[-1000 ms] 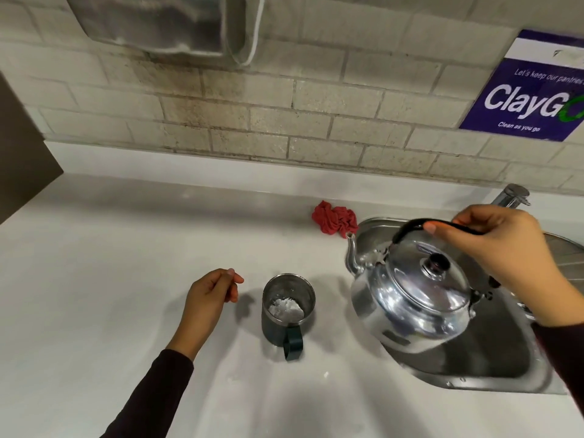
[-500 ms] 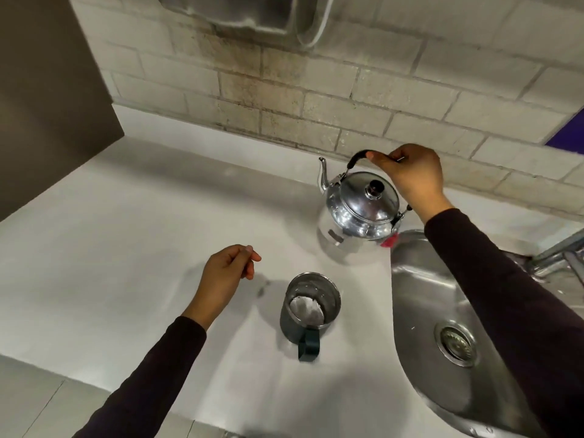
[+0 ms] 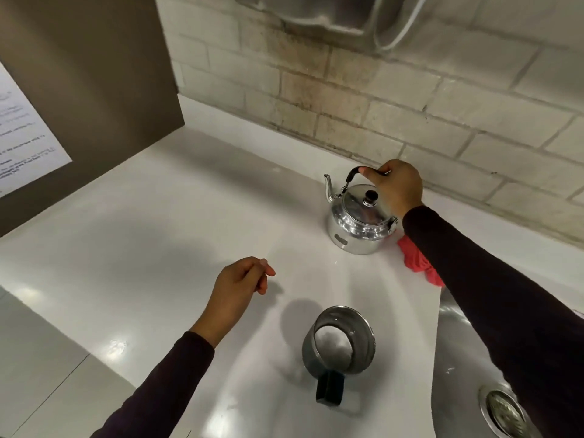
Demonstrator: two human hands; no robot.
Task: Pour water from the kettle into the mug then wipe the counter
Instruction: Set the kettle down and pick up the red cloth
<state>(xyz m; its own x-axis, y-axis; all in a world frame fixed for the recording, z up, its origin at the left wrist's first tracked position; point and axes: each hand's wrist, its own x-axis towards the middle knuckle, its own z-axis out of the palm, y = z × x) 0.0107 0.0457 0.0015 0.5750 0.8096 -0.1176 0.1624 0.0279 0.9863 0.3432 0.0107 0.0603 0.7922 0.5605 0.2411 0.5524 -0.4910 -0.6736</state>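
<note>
The kettle (image 3: 358, 221) stands upright near the worktop's (image 3: 158, 235) back edge, its spout aimed left along the wall, handle arching spout to rear. The right hand (image 3: 396, 188) reaches forward, fingers wrapped around that black handle. The mug (image 3: 339, 343) sits nearer the front edge, handle toward the person. The left hand (image 3: 237, 290) hovers loosely curled, holding nothing. A red cloth (image 3: 417, 260) lies beside the sink (image 3: 458, 358).
</note>
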